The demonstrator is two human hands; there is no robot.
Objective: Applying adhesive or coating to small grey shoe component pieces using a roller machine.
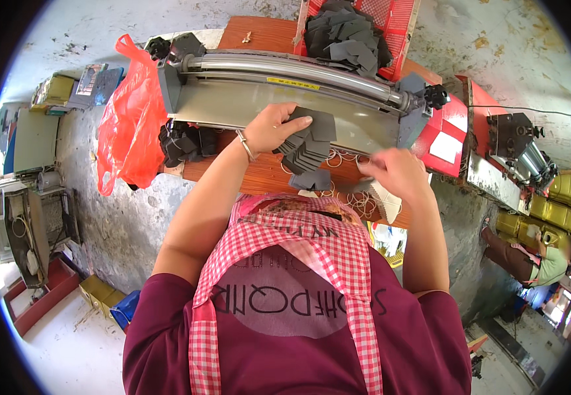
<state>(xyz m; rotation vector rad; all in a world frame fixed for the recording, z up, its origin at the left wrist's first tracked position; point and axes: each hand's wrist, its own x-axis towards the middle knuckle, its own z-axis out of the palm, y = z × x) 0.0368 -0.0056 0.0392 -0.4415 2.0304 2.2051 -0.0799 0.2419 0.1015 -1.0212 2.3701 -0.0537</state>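
My left hand (271, 130) is closed on a fanned stack of dark grey flat pieces (305, 141), with the thumb pressed on top. The stack hangs over the front edge of a roller machine (252, 99) with a pale bed and long metal rollers. More dark grey pieces (310, 180) lie just below the stack, close to my apron. My right hand (398, 172) is off to the right, above the wooden tabletop (223, 168). Motion smears its fingers, so I cannot make out whether they hold anything. Loops of pale cord (358, 205) lie beneath it.
Behind the rollers, a red crate (400, 29) is heaped with dark grey pieces (348, 36). A red plastic bag (127, 125) hangs at the machine's left end. Dark pieces (183, 141) are piled beside it. Another roller machine (519, 141) stands at right; a person (535, 260) is beyond.
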